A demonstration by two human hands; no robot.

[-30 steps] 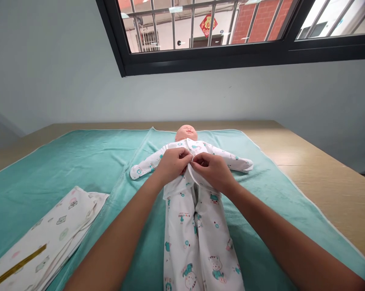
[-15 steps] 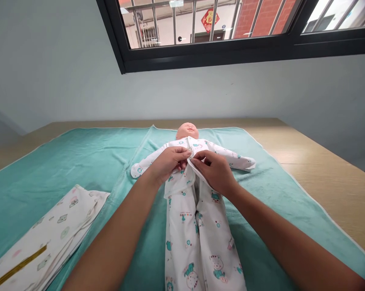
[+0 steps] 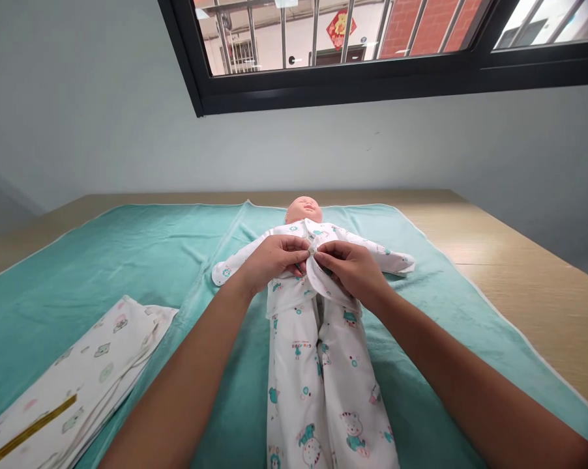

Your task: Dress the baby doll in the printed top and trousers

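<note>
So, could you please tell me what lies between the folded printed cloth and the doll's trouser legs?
In the head view, only teal blanket, crossed by the person's left forearm, separates the folded printed cloth from the doll's trouser legs.

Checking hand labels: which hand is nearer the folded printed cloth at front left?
Left. The left hand sits on the romper, right of the folded cloth; the right hand lies beyond it, farther right.

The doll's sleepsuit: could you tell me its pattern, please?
Sleepsuit: white with teal cartoon prints; head view.

White teal-print sleepsuit (image 3: 318, 365); teal blanket (image 3: 128, 260).
</note>
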